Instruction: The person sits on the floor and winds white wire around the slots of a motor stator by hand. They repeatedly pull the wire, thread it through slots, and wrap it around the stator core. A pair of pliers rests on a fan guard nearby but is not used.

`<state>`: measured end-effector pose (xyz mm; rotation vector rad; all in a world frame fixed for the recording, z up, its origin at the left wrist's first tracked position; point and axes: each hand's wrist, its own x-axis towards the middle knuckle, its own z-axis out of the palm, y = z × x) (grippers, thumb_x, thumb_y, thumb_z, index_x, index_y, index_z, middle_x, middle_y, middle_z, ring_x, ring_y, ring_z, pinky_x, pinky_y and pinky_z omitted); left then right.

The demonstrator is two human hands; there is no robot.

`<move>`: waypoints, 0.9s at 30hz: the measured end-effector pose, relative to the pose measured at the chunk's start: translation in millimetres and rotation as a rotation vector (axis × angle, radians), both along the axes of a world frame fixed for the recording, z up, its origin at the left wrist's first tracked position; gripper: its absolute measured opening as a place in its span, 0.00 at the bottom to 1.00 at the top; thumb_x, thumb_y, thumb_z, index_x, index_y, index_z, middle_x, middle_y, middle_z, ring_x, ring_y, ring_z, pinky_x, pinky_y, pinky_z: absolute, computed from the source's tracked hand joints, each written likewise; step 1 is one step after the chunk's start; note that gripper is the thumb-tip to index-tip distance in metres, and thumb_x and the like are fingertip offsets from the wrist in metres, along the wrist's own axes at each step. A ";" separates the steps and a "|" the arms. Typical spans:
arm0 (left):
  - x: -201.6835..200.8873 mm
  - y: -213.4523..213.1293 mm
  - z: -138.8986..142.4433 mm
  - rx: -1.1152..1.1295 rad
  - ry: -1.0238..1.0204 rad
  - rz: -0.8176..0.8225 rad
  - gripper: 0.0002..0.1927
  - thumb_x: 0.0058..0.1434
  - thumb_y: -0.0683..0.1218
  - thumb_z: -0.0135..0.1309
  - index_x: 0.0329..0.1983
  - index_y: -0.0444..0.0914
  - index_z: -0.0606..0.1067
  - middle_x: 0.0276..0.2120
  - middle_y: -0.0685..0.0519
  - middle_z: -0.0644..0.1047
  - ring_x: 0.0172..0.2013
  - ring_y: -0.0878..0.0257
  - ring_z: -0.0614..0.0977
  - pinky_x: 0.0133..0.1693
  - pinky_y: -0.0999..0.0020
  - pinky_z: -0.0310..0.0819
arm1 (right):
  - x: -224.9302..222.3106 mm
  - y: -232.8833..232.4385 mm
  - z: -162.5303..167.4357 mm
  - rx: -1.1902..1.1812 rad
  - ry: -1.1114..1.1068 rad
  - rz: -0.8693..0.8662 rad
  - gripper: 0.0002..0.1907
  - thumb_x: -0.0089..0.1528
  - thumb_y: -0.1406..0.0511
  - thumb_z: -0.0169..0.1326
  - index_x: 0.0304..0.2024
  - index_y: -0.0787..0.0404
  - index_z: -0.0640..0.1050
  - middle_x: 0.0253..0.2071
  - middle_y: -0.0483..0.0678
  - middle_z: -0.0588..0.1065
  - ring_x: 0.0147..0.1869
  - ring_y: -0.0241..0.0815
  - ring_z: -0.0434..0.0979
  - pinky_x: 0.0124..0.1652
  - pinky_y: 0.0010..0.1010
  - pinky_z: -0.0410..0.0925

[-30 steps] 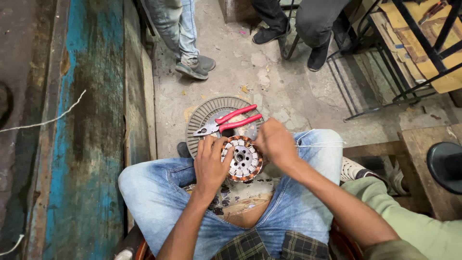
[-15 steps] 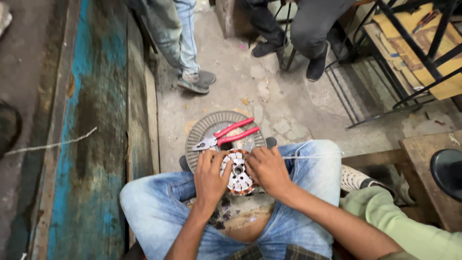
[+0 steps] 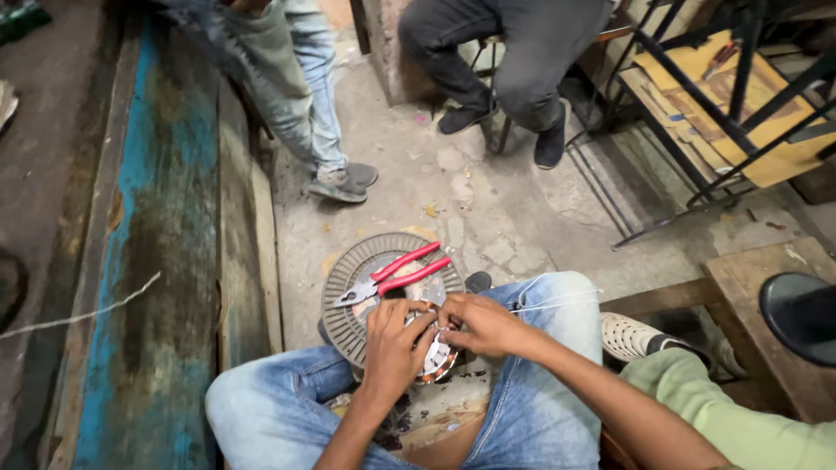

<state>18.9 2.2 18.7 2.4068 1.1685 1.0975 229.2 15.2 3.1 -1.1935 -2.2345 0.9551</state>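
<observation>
Head view, looking down past the knees. Seated person in blue jeans; both hands meet over the lap. The left hand (image 3: 394, 346) curls round a small round motor stator (image 3: 433, 359), copper windings showing at its lower edge, grip grasping its left side. The right hand (image 3: 484, 326) lies across the top of the stator, fingers bent and pinching at it; a thin pale wire (image 3: 557, 302) runs from these fingers out over the right thigh. The stator sits between the knees, just above a wooden stool seat (image 3: 435, 431).

Just beyond the hands, a round ribbed metal motor cover (image 3: 357, 322) on the concrete floor (image 3: 488, 226), red-handled pliers (image 3: 392, 274) lying across it. Two other people's legs stand further off. Blue painted plank (image 3: 148, 261) at left.
</observation>
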 end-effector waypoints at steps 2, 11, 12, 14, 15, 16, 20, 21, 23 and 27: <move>0.8 -0.9 1.4 0.008 -0.002 0.014 0.09 0.53 0.43 0.63 0.38 0.42 0.82 0.45 0.57 0.78 0.50 0.55 0.75 0.52 0.55 0.64 | -1.7 1.1 -1.1 -0.119 -0.005 -0.063 0.10 0.59 0.63 0.62 0.35 0.62 0.77 0.32 0.51 0.71 0.36 0.48 0.73 0.37 0.38 0.67; -22.4 19.0 -19.8 -0.318 -0.186 -0.286 0.06 0.53 0.42 0.59 0.24 0.37 0.74 0.36 0.51 0.76 0.43 0.55 0.75 0.48 0.59 0.64 | -1.4 -7.5 4.3 0.278 0.128 -0.016 0.08 0.60 0.65 0.62 0.39 0.61 0.79 0.37 0.48 0.74 0.46 0.49 0.74 0.45 0.39 0.68; -26.9 23.7 -23.9 -0.459 -0.309 -0.311 0.07 0.57 0.43 0.58 0.26 0.37 0.75 0.35 0.52 0.76 0.40 0.58 0.75 0.46 0.62 0.66 | -4.8 -10.9 8.2 0.301 0.132 0.003 0.08 0.60 0.64 0.62 0.39 0.61 0.79 0.38 0.48 0.75 0.46 0.49 0.75 0.45 0.39 0.68; -38.7 28.5 -28.7 -0.743 -0.553 -0.350 0.09 0.64 0.46 0.56 0.29 0.38 0.75 0.32 0.53 0.75 0.36 0.63 0.76 0.42 0.67 0.70 | -16.2 -19.1 15.2 0.346 0.143 0.046 0.09 0.62 0.63 0.63 0.40 0.61 0.79 0.41 0.47 0.76 0.48 0.49 0.76 0.46 0.40 0.68; -46.1 25.7 -28.7 -0.799 -0.612 -0.345 0.10 0.67 0.46 0.56 0.32 0.37 0.75 0.31 0.53 0.74 0.34 0.65 0.74 0.40 0.68 0.69 | -23.0 -23.5 17.8 0.367 0.153 0.022 0.12 0.62 0.62 0.62 0.43 0.63 0.78 0.43 0.49 0.75 0.49 0.50 0.75 0.47 0.40 0.68; -53.2 20.5 -26.7 -0.855 -0.672 -0.339 0.11 0.69 0.47 0.56 0.34 0.36 0.74 0.29 0.54 0.73 0.32 0.67 0.73 0.37 0.70 0.68 | -29.2 -28.3 19.1 0.388 0.163 -0.001 0.15 0.62 0.62 0.61 0.46 0.65 0.78 0.45 0.51 0.75 0.50 0.51 0.75 0.47 0.41 0.68; -68.0 3.0 -2.1 -1.118 -0.829 -0.466 0.20 0.66 0.51 0.52 0.53 0.31 0.76 0.20 0.53 0.74 0.21 0.68 0.74 0.22 0.74 0.64 | -44.8 -45.2 17.9 0.507 0.176 -0.053 0.23 0.61 0.59 0.60 0.53 0.70 0.79 0.45 0.55 0.75 0.48 0.53 0.74 0.47 0.41 0.67; -71.1 -1.1 7.7 -1.053 -0.792 -0.533 0.23 0.66 0.51 0.53 0.57 0.31 0.74 0.23 0.52 0.75 0.24 0.67 0.75 0.26 0.72 0.68 | -46.5 -49.1 18.0 0.426 0.098 0.033 0.18 0.62 0.59 0.60 0.47 0.67 0.79 0.40 0.53 0.75 0.45 0.52 0.74 0.46 0.42 0.66; -73.3 1.0 28.2 -0.924 -0.716 -0.659 0.29 0.67 0.52 0.55 0.66 0.31 0.70 0.30 0.51 0.77 0.30 0.66 0.77 0.34 0.68 0.75 | -47.7 -57.3 24.6 0.262 -0.053 0.209 0.13 0.64 0.59 0.59 0.35 0.62 0.80 0.31 0.49 0.76 0.40 0.49 0.75 0.45 0.44 0.64; -64.0 30.5 59.8 -0.858 -0.986 -0.570 0.33 0.68 0.57 0.52 0.70 0.34 0.67 0.33 0.52 0.78 0.33 0.65 0.80 0.41 0.63 0.79 | -41.1 -81.4 66.8 0.202 0.062 0.546 0.13 0.69 0.61 0.51 0.33 0.62 0.77 0.31 0.49 0.74 0.40 0.47 0.74 0.47 0.41 0.64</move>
